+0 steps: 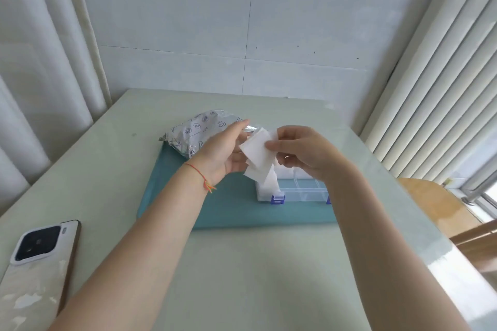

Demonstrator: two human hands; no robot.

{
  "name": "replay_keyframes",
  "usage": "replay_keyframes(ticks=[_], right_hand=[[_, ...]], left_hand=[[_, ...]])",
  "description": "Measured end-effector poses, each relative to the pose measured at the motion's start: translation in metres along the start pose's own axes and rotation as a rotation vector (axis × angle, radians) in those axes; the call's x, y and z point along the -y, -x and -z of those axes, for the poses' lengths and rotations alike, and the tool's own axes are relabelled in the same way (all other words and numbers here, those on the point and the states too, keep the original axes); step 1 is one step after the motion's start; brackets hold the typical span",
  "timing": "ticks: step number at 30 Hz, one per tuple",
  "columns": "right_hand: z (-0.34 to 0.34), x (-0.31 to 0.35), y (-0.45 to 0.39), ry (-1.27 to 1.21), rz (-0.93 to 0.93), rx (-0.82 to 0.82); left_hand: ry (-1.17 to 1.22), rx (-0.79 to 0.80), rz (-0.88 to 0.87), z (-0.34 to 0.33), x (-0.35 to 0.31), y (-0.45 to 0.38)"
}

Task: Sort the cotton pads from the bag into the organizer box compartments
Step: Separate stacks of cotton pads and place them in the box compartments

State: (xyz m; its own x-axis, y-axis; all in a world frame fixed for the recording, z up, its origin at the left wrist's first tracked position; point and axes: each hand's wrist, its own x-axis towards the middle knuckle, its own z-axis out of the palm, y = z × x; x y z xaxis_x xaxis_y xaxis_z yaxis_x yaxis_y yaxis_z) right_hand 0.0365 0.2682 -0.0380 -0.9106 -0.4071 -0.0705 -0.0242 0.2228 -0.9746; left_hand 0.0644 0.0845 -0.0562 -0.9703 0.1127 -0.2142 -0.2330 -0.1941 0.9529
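1. Both hands are up over the box (301,191), working a small bunch of pads (256,153). The right hand (304,153) has its fingers pinched on the top pad; the left hand (223,153) holds the rest from behind.
2. I'd peel just one pad off, slowly, so the others don't fan out or drop.
3. The bag (193,133) lies just behind the left hand on the desk (242,277), so spares can go back there.
4. Lay the pad flat in a free compartment. Most of the box is hidden behind the hands, so check first.
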Motion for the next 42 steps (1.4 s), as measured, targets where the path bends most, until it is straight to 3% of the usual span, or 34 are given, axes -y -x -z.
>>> replay_keyframes(ticks=[2, 5, 19, 24, 28, 37, 42], right_hand=[[0.003, 0.002, 0.002, 0.115, 0.038, -0.004], [0.006, 0.004, 0.004, 0.251, 0.066, -0.043], [0.009, 0.001, -0.004, 0.498, 0.167, -0.094], [0.008, -0.002, -0.01, 0.637, 0.285, -0.243], [0.005, -0.002, -0.01, 0.543, 0.307, -0.286], [0.015, -0.004, -0.015, 0.242, 0.214, -0.546], [0.019, -0.001, -0.011, 0.146, 0.193, -0.502]], left_hand=[[0.146, 0.243, 0.114, -0.008, 0.005, -0.003], [0.272, 0.363, 0.157, -0.018, 0.013, -0.004], [0.224, 0.311, 0.23, -0.012, 0.019, -0.004], [0.177, 0.3, 0.209, -0.012, 0.021, -0.003], [0.176, 0.283, 0.157, -0.013, 0.023, -0.003], [0.174, 0.192, 0.123, -0.015, 0.023, -0.005], [0.191, 0.194, 0.112, -0.015, 0.022, -0.004]])
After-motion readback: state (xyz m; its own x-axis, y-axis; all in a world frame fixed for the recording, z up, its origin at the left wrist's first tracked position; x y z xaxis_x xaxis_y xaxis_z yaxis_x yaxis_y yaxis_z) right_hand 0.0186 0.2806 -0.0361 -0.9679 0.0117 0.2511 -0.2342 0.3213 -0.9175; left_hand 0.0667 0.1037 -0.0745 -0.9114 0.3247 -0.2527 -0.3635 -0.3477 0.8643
